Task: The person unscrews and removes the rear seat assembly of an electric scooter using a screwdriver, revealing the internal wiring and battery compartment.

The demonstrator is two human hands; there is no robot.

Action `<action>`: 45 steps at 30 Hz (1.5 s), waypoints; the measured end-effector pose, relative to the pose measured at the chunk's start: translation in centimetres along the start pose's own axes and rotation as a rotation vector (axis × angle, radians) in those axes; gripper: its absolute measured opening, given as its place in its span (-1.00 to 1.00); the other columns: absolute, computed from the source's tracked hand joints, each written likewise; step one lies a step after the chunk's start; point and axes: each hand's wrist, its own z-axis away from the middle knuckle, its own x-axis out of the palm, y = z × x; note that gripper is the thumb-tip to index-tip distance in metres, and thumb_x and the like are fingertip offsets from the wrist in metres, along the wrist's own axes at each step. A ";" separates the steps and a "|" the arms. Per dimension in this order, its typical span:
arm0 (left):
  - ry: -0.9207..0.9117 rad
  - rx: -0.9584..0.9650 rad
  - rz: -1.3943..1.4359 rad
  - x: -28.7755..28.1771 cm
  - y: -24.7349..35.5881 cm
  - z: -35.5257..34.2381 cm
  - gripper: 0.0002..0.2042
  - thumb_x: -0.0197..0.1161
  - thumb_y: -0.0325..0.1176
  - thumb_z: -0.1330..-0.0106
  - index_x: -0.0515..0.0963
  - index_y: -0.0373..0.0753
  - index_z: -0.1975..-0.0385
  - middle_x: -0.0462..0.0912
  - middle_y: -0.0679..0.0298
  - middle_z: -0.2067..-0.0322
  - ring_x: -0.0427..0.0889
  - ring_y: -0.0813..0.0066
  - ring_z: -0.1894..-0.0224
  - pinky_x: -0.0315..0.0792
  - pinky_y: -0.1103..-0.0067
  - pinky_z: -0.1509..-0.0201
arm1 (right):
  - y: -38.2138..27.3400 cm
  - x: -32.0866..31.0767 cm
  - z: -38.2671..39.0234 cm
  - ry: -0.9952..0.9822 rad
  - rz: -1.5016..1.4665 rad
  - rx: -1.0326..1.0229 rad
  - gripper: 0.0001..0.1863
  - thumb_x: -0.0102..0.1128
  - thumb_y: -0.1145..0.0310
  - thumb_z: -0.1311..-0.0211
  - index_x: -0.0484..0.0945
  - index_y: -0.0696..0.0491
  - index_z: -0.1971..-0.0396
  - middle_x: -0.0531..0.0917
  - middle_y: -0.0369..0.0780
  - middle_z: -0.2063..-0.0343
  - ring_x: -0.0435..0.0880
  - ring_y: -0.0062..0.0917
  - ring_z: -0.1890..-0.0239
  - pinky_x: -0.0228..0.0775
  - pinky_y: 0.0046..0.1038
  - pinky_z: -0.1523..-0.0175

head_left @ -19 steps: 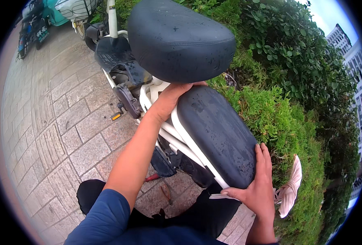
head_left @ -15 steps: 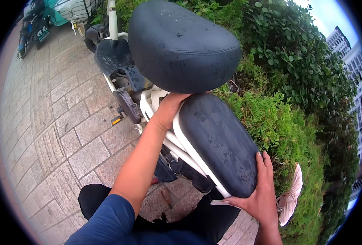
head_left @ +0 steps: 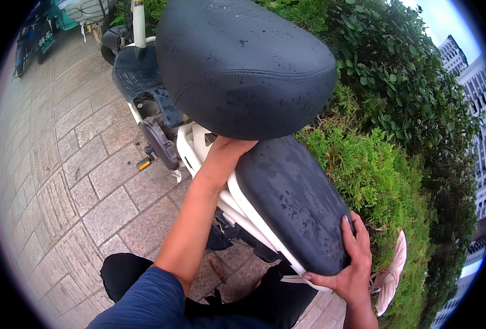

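Right hand [head_left: 350, 271], spread, clasps oblong black padded seat [head_left: 292, 197] at near end; left hand's [head_left: 224, 159] grip is hidden under rounded black saddle [head_left: 243, 71].

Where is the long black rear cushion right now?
The cushion sits right of centre in the head view, below the stitched seat, with the right hand at its near end.

We have diffuse daylight, fairly bright. Sky [head_left: 433, 21] at top right is the brightest patch, pale bluish-white. Shadows are soft; we lose detail in the dark below the rear seat [head_left: 295, 205]. Saddle [head_left: 243, 66] and rear seat show a dull sheen. Fisheye bends buildings [head_left: 479, 101] and pavers [head_left: 109, 216] toward the rim; corners go black, bluish fringe at the edge. We see the middle fairly sharp, far left hazy.
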 end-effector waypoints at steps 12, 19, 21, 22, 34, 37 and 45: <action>-0.273 0.278 -0.330 1.0 0.1 -0.2 -0.37 0.18 0.05 -0.45 0.59 -0.39 -0.29 0.69 0.04 -0.22 0.56 0.24 -0.35 0.27 0.42 -0.53 | 0.7 -1.0 0.4 -0.016 0.017 0.004 0.28 0.84 -0.06 0.35 0.44 0.14 -0.48 0.31 0.22 -0.50 0.33 0.12 -0.53 0.18 0.01 -0.57; -0.318 0.385 -0.678 0.5 1.2 0.7 -0.15 0.29 0.34 -0.41 0.46 -0.29 -0.44 0.58 0.11 -0.30 0.49 0.28 -0.38 0.27 0.43 -0.51 | 1.1 -0.6 0.4 0.023 -0.025 0.015 0.34 0.84 -0.12 0.42 0.41 0.07 -0.50 0.23 0.11 -0.58 0.22 0.08 -0.60 0.13 0.01 -0.61; -0.276 0.416 -0.663 0.8 0.7 0.4 -0.22 0.25 0.27 -0.49 0.46 -0.30 -0.43 0.58 0.11 -0.29 0.51 0.31 -0.34 0.29 0.46 -0.48 | 1.7 0.1 0.9 0.126 0.057 -0.053 0.22 0.81 -0.10 0.36 0.50 0.08 -0.43 0.33 0.06 -0.54 0.26 0.07 -0.59 0.13 0.01 -0.61; -0.244 0.438 -0.632 0.7 0.4 0.2 -0.30 0.29 0.16 -0.53 0.48 -0.37 -0.38 0.64 -0.03 -0.24 0.59 0.20 -0.31 0.34 0.43 -0.45 | 1.5 0.3 1.0 0.164 0.106 -0.089 0.10 0.79 -0.04 0.27 0.56 0.10 -0.38 0.43 0.01 -0.50 0.30 0.03 -0.58 0.15 -0.02 -0.61; -0.277 0.496 -0.909 0.9 -0.6 -2.6 -0.34 0.16 0.17 -0.58 0.44 -0.23 -0.45 0.57 -0.13 -0.28 0.57 0.00 -0.34 0.40 0.35 -0.43 | -5.6 10.1 4.7 0.319 -0.090 -0.439 -0.53 0.54 0.49 -0.13 0.66 0.14 -0.07 0.74 -0.09 -0.01 0.74 -0.24 -0.08 0.57 -0.24 -0.16; -0.249 0.527 -0.956 0.5 0.0 -2.7 -0.35 0.18 0.18 -0.56 0.48 -0.25 -0.39 0.60 -0.07 -0.25 0.63 0.04 -0.27 0.44 0.36 -0.38 | -8.9 22.7 4.7 -0.353 -0.342 -0.234 -0.56 0.43 0.43 -0.23 0.62 0.08 -0.13 0.73 -0.09 -0.05 0.74 -0.18 -0.08 0.61 -0.18 -0.20; -0.242 0.471 -0.860 1.0 -0.9 -3.0 -0.30 0.18 0.27 -0.50 0.50 -0.24 -0.35 0.61 -0.14 -0.20 0.62 -0.12 -0.24 0.46 0.26 -0.35 | -2.1 53.6 8.5 -0.473 0.396 -0.373 -0.71 0.18 0.28 -0.39 0.66 0.03 -0.02 0.65 -0.10 -0.10 0.49 -0.20 -0.35 0.27 -0.12 -0.48</action>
